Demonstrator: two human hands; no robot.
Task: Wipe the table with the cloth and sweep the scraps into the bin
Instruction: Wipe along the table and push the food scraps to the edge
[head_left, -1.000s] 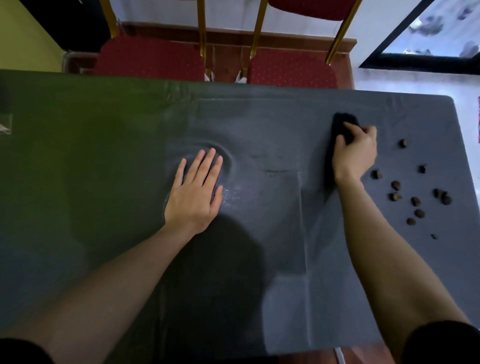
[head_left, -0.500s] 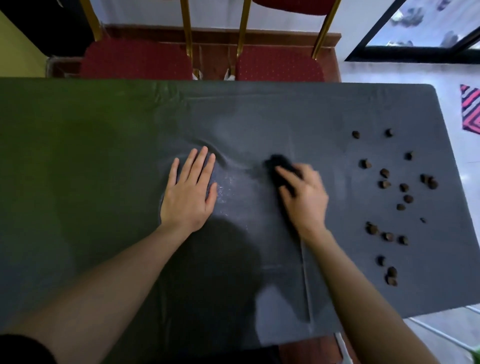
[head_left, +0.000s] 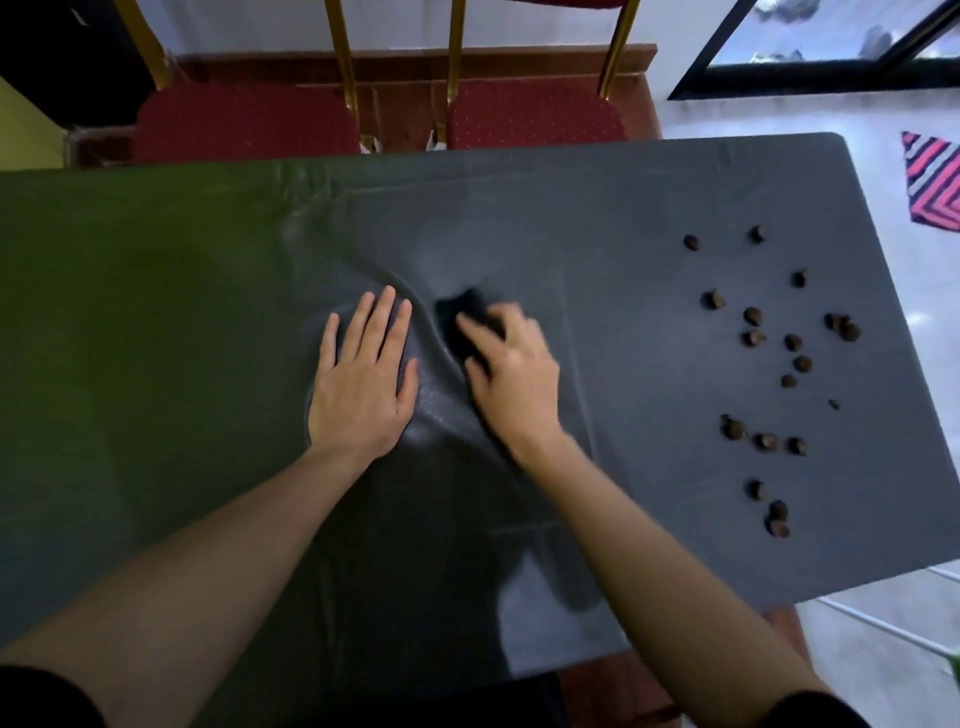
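Cloth (head_left: 462, 325) drawn leftward across the tabletop (head_left: 597, 208) under the gripping right hand (head_left: 511, 374), now beside the flat, open left hand (head_left: 363, 384); scraps (head_left: 774, 364) still unswept at right, bin unseen.

We seem to be in a dining room: a covered table (head_left: 597, 218) under our hands, two red gold-framed chairs (head_left: 535, 117) beyond them.

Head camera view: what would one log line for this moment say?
left hand flat on table cover | right hand grips dark cloth | scraps unswept
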